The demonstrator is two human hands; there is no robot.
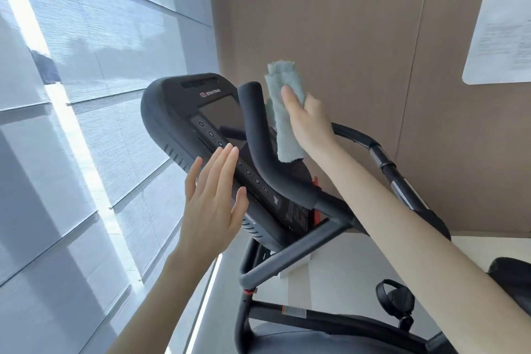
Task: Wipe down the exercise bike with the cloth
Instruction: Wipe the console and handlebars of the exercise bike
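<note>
The black exercise bike's console (178, 112) tilts across the middle of the view, with a dark screen and a row of round buttons. A padded black handlebar horn (255, 123) rises in front of it. My right hand (307, 121) grips a pale grey-blue cloth (283, 112) just right of the horn, above the console's right side; whether the cloth touches the bike I cannot tell. My left hand (212, 198) is flat with straight fingers, its fingertips at the console's lower left edge.
A large window with a translucent blind (86, 95) fills the left. A brown wall (359, 37) stands behind the bike, with a white paper notice (500, 37) at the right. The right handlebar (385, 164) and the frame tube (287, 261) extend below my right arm.
</note>
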